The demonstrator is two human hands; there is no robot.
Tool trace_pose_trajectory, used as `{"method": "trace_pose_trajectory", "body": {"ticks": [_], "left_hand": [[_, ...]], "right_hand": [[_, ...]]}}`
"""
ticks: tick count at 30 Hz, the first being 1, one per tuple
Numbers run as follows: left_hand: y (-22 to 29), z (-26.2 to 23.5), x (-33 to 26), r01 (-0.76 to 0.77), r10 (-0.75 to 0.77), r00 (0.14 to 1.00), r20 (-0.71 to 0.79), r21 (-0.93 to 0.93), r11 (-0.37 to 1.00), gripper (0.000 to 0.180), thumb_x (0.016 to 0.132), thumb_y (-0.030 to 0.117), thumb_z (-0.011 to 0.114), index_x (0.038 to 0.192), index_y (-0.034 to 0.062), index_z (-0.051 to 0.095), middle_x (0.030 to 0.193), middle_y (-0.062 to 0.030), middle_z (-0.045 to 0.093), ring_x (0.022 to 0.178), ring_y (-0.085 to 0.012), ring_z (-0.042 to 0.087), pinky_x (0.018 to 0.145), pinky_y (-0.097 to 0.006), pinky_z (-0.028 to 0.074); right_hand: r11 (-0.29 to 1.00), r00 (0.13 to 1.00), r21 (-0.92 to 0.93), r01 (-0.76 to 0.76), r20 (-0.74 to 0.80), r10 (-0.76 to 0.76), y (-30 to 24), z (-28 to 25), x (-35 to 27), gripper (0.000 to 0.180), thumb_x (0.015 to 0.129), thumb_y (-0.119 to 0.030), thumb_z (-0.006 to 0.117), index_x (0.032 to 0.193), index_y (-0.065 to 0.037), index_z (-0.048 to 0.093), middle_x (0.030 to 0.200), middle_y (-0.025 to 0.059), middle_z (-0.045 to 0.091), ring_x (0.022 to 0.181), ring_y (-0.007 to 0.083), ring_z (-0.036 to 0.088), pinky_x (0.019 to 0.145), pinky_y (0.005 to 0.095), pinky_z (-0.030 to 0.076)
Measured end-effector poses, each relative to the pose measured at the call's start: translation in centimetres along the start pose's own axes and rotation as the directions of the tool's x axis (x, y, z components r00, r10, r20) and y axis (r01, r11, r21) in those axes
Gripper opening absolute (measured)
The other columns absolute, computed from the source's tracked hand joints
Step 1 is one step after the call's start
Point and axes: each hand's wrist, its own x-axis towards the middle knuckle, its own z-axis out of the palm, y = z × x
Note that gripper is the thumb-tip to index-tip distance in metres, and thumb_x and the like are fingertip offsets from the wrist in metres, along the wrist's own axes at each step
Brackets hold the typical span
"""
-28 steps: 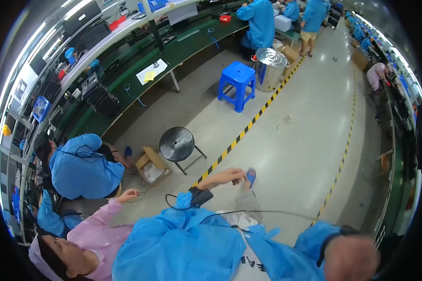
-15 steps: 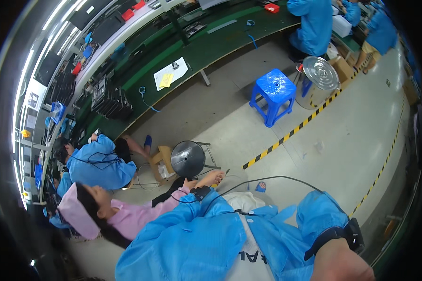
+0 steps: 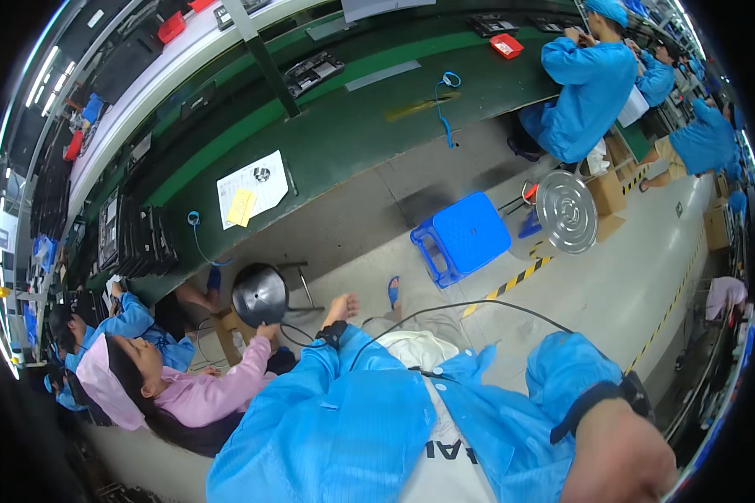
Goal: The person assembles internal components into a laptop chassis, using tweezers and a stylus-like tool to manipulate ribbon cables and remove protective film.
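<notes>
Nearest, at lower right, our right hand (image 3: pixel 621 457) fills the corner of the view. It is blurred and seen from the back, so we cannot tell how far it is open or whether it holds anything. A dark band sits on its wrist. Compared with the view a moment ago, this hand lies in much the same corner.

A black cable (image 3: pixel 478 306) arcs across our blue smock (image 3: pixel 335 427) toward the left wrist.

Our left hand (image 3: pixel 341 306) is stretched forward with the fingers loosely spread, and we see nothing in it. The main change is here: the view has swung down and closer, so the round dark stool (image 3: pixel 260 293) now stands just to the left of this hand, near but not touching. Earlier it stood further off.

A co-worker in pink (image 3: pixel 201 390), low at near left, has a hand (image 3: pixel 267 331) up at the stool's near edge. That puts two hands about the stool — hers at it, ours beside it.

Further right stands a blue plastic stool (image 3: pixel 461 239), and beyond it a round metal lid (image 3: pixel 566 211). Far left, a white sheet (image 3: pixel 252 184) lies on the green bench (image 3: pixel 369 126)
</notes>
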Motion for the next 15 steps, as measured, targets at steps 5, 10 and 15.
{"method": "trace_pose_trajectory", "body": {"ticks": [5,10,15], "left_hand": [[10.9,9.0,1.7,-0.264,0.266,0.96,-0.085,0.038,0.964,0.034,0.104,0.034,0.054,0.118,0.0063,0.068,0.092,-0.003,0.067,0.075,-0.0132,0.063,0.065,-0.03,0.051],[19.0,10.4,3.6,-0.498,0.519,0.814,-0.261,0.146,0.855,0.032,0.109,0.031,0.051,0.116,0.0057,0.069,0.093,-0.002,0.067,0.077,-0.0105,0.061,0.067,-0.027,0.048],[32.8,17.5,6.0,-0.568,0.79,0.463,-0.403,0.55,0.613,0.023,0.106,0.021,0.054,0.109,0.0027,0.069,0.101,-0.0118,0.07,0.087,-0.0236,0.064,0.079,-0.038,0.05]], "right_hand": [[0.917,0.918,0.223,-0.33,0.3,0.258,13.0,10.9,-11.7,0.015,0.089,-0.02,0.066,0.077,-0.011,0.061,0.081,0.0032,0.062,0.072,0.0217,0.061,0.065,0.0394,0.051],[0.042,-0.089,-0.143,-0.989,0.792,0.604,29.4,31.7,-35.5,0.018,0.102,-0.015,0.06,0.099,0.0,0.069,0.086,0.0049,0.07,0.077,0.0107,0.064,0.066,0.0275,0.052],[-0.193,-0.48,-0.442,-0.876,0.838,0.258,35.6,51.8,-67.4,0.029,0.095,-0.031,0.068,0.104,-0.004,0.071,0.093,0.0072,0.074,0.076,0.0145,0.067,0.064,0.0295,0.054]]}}
